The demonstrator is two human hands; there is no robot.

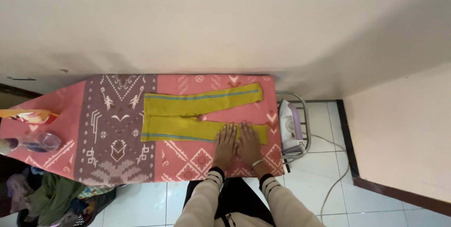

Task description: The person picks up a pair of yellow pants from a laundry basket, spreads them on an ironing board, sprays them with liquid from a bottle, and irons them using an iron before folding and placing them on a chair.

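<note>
On the patterned ironing board (188,161), both hands are pressing flat, fingers spread and gripping nothing: left hand (226,144) and right hand (249,143) side by side on the yellow leggings' (188,114) near leg; the iron (291,126) is resting just beside.

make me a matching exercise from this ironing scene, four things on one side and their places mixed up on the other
Things:
1. small yellow-green trousers with blue side stripes
2. white and lilac clothes iron
3. clear plastic spray bottle
4. person's two hands, left hand and right hand

Places:
A. lying on its side at the board's left end
B. standing on the metal rest at the board's right end
C. pressed flat side by side on the lower trouser leg's cuff
D. spread flat across the middle of the pink patterned ironing board

Pairs: 1-D, 2-B, 3-A, 4-C
</note>
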